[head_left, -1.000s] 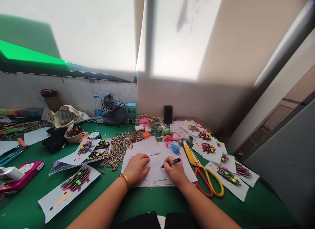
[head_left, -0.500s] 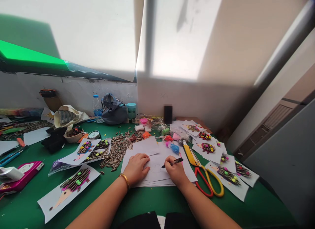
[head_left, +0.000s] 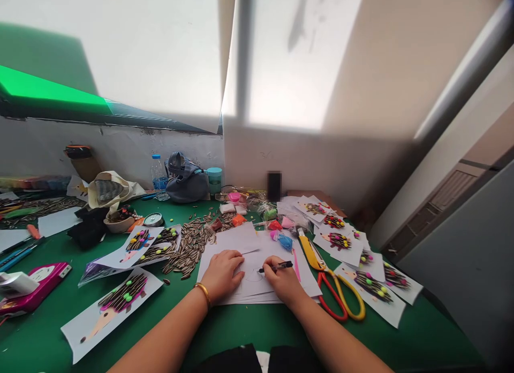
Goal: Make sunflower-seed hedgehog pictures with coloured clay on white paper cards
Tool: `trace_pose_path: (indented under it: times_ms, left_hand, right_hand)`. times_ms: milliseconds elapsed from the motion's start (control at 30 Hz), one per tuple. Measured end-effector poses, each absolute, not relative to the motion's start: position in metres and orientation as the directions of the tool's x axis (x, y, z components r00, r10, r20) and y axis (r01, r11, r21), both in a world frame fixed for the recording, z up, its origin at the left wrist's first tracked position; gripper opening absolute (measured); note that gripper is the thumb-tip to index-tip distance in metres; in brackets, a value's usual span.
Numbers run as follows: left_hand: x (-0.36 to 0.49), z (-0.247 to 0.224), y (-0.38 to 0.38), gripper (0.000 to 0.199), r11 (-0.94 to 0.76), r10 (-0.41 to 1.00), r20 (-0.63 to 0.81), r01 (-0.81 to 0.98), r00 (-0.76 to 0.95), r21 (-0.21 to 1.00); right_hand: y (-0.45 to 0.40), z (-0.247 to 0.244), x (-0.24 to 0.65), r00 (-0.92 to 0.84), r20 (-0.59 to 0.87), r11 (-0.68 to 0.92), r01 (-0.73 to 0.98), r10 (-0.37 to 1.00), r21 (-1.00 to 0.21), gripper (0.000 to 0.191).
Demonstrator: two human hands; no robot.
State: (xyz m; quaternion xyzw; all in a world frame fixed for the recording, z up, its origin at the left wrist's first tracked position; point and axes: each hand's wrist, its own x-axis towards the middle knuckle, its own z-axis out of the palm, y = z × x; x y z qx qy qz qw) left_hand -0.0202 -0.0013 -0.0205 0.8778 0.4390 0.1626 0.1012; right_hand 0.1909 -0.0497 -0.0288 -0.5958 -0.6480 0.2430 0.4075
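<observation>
Sun-patched paper covers the upper wall, and a smooth green tabletop (head_left: 249, 327) spreads below it. The right hand (head_left: 283, 281) has a narrow grip closed around a pen (head_left: 283, 266), pinched near its lower end, probably for fine control; the tip is at faint lines on the sheet (head_left: 257, 295). The left hand (head_left: 223, 276) lies palm down with its grip loose and holding nothing, its fingers nearly together, seemingly to keep the paper from sliding. That sheet sits squarely in front of the body, under both hands, where either can reach it comfortably.

The pen is slim and dark, the paper thin, white and matte, its edges lying unevenly over others. Striped, pointed seeds (head_left: 193, 250) heap beyond the left hand. Soft clay (head_left: 285, 242) in clear plastic lies past the right one, near scissors (head_left: 332, 275) with red and yellow loops. Farther out on both sides, cards (head_left: 349, 256) carry hedgehogs with bristly dark spines and small round bright balls, set aside perhaps to leave the middle free.
</observation>
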Motion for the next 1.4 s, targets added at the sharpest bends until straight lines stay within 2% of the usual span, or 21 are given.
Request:
trace_pose_path:
  times_ms: [533, 767, 967, 1400]
  left_hand:
    - [-0.0205, -0.0205, -0.0010, 0.033, -0.596, 0.803, 0.198, 0.738, 0.563, 0.318]
    - [-0.0206, -0.0195, -0.0022, 0.032, -0.591, 0.806, 0.198, 0.738, 0.558, 0.326]
    - [-0.0209, -0.0222, -0.0013, 0.033, -0.597, 0.802, 0.213, 0.736, 0.558, 0.318]
    - [-0.0209, -0.0214, -0.0012, 0.033, -0.598, 0.801, 0.205, 0.737, 0.563, 0.316]
  right_hand:
    - [-0.0501, -0.0274, 0.1912, 0.051, 0.234, 0.168, 0.549, 0.971, -0.819, 0.023]
    - [-0.0551, -0.0246, 0.1888, -0.022, 0.274, 0.243, 0.533, 0.962, -0.810, 0.021]
    - [-0.0520, -0.0285, 0.1900, 0.071, 0.254, 0.167, 0.581, 0.965, -0.797, 0.022]
    - [-0.0518, -0.0291, 0.1899, 0.039, 0.232, 0.166, 0.582, 0.972, -0.796, 0.021]
